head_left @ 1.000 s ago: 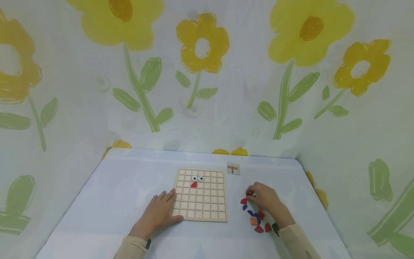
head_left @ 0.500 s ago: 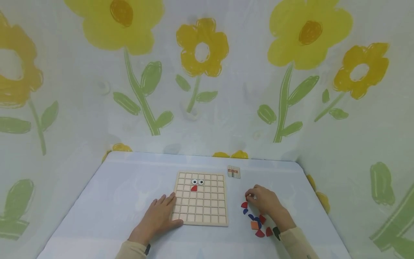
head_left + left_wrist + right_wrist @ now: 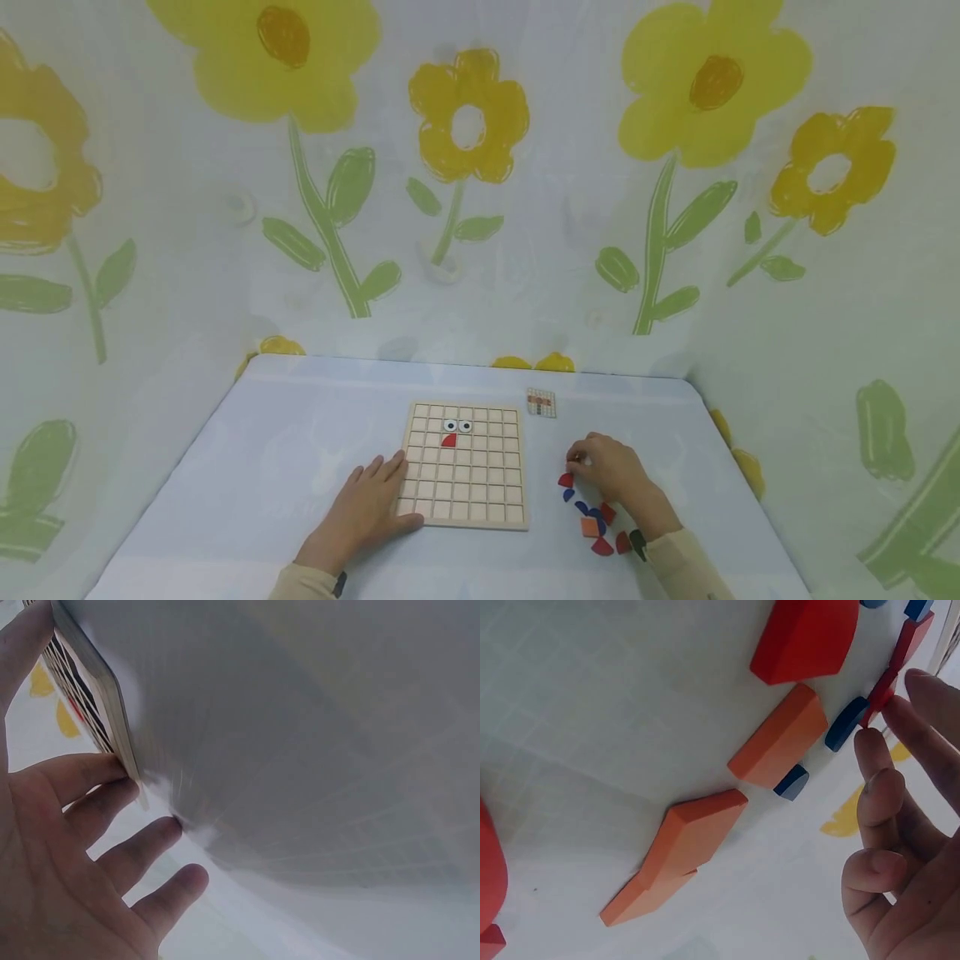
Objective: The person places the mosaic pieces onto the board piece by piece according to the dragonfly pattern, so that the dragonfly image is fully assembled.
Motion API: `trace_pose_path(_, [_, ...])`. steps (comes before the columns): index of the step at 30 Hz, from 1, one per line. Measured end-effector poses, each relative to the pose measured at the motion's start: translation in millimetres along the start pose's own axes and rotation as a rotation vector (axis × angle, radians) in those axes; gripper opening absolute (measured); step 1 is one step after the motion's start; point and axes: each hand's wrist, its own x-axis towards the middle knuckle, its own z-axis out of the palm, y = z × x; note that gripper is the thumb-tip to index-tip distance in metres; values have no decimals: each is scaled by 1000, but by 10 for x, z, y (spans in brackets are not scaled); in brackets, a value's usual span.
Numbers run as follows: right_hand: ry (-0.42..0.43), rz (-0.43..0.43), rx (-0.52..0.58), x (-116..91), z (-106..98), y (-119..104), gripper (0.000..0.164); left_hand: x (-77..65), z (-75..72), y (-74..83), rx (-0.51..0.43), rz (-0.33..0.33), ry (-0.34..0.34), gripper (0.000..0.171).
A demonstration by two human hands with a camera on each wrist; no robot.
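Note:
My left hand (image 3: 363,510) lies beside the wooden grid board (image 3: 480,483), its fingers relaxed along the left edge and the thumb at the near-left corner. Two round eye pieces (image 3: 457,426) and a red quarter-circle piece (image 3: 448,440) sit in the board's upper cells. Right of the board, my right hand (image 3: 611,467) has its thumb and fingertips together low over the table. In the right wrist view these fingertips pinch a small red piece (image 3: 880,696), partly hidden. A blue half-round piece (image 3: 847,724) lies right next to it.
Loose red, blue and orange pieces lie near my right wrist, including an orange square (image 3: 590,527) and a red quarter-circle (image 3: 602,547). A small pattern card (image 3: 541,403) lies behind the board's right corner. A flower-printed curtain surrounds the white table (image 3: 247,467).
My right hand has shifted slightly left, and its fingertips have closed around the spot beside the red pieces. The left hand stays at the board. The head view has tilted up a little.

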Motion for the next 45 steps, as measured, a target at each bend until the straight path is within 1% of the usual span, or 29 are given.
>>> trace_pose_path(6, [9,-40,-6,-7,14,-4,13,-6,3,-12,3,3,-4,97])
trace_pose_path(11, [30,-78,-29,-1,20,35,20,-19,1,0,3,6,0,97])
trace_pose_path(15, [36,-54,-52,13,-1,67,24,-22,-11,8,-1,13,11,96])
trace_pose_path(18, [14,-20,-47,20,-17,87,27,-25,-17,11,-4,14,16,96])
trace_pose_path(21, [-5,-3,-38,25,-28,95,27,-24,-22,11,-4,13,15,96])
trace_pose_path(26, [2,-17,-33,28,-37,96,25,-18,-17,9,-5,7,10,97])
trace_pose_path(31, [13,-16,-25,21,-21,88,26,-13,8,5,-12,0,3,97])
trace_pose_path(39, [83,-52,-32,48,1,61,32,7,41,-12,-2,-6,6,98])
trace_pose_path(45, [127,-71,9,72,3,-33,34,2,47,-23,5,2,17,98])
